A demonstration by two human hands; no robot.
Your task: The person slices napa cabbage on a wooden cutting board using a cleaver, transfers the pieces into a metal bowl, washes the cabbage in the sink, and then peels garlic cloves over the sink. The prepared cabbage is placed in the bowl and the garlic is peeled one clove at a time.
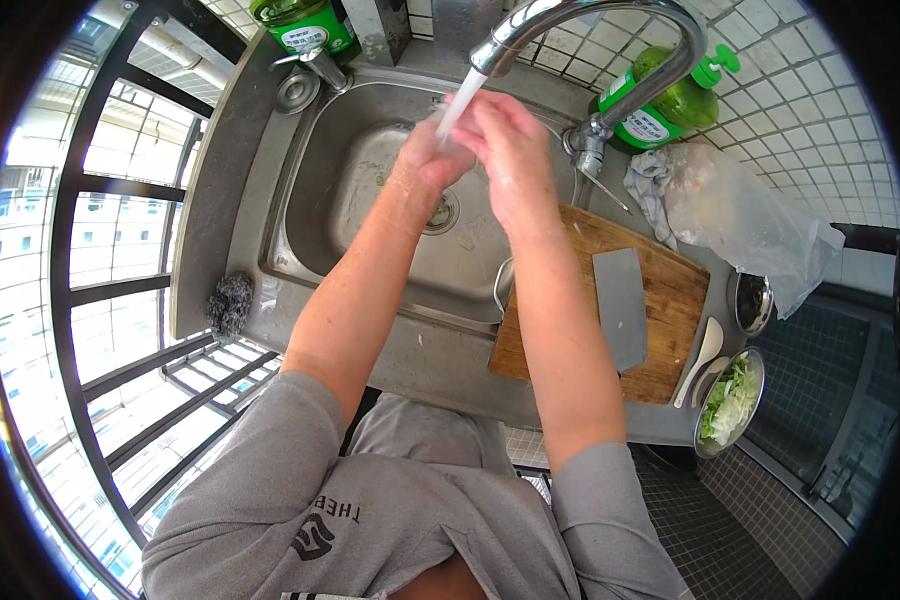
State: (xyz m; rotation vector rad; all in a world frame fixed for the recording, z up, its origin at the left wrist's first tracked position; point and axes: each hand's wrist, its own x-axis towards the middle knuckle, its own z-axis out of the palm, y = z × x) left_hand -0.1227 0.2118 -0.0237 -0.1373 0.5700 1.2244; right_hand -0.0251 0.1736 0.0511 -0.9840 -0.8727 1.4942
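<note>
Water runs from the chrome faucet (630,15) over both my hands, which are held close together above the stainless steel sink (322,172). My left hand (436,150) is under the stream, its fingers partly hidden by water and the other hand. My right hand (506,135) is beside it, fingers bent towards the left one. No object shows in either hand. Small green scraps lie in the basin near the drain (444,214). Right of the sink, a cleaver (621,307) lies flat on a wooden cutting board (667,300), partly behind my right forearm.
Green pump bottle (656,112) and plastic bag (735,202) stand behind the board. At right are a white spoon (701,356), a metal bowl (754,304) and a bowl of chopped greens (731,409). A steel-wool scrubber (230,304) sits left, near the barred window.
</note>
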